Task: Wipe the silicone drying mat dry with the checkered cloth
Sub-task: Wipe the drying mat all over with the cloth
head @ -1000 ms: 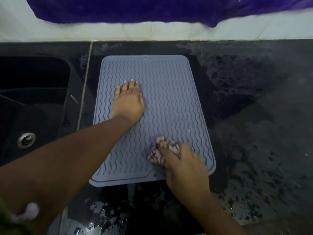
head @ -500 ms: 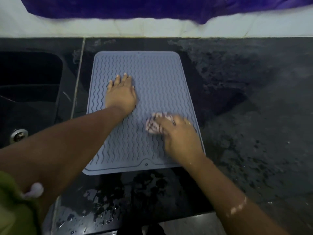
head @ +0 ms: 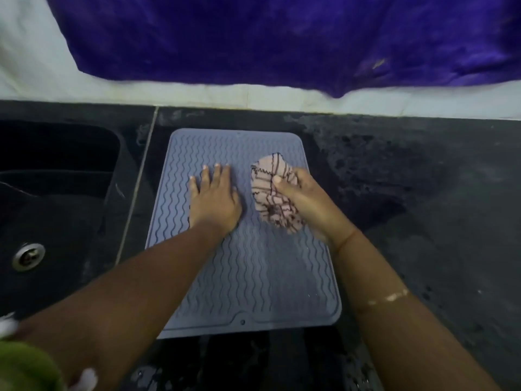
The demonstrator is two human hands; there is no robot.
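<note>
A grey-blue silicone drying mat [head: 253,280] with wavy ridges lies on the dark wet counter. My left hand [head: 212,197] presses flat on the mat's upper middle, fingers straight and spread. My right hand [head: 304,200] grips the bunched pink checkered cloth [head: 267,193] at the mat's upper right part. The hand is turned so that the cloth faces left, and I cannot tell whether the cloth touches the mat.
A black sink [head: 56,198] with a metal drain [head: 28,256] lies to the left. The dark counter [head: 423,221] to the right is streaked with water. A purple fabric [head: 282,38] hangs over the white wall behind.
My right hand has swept the cloth from the mat's near right corner up to its far right part and turned it sideways. My left hand stays pressed on the mat.
</note>
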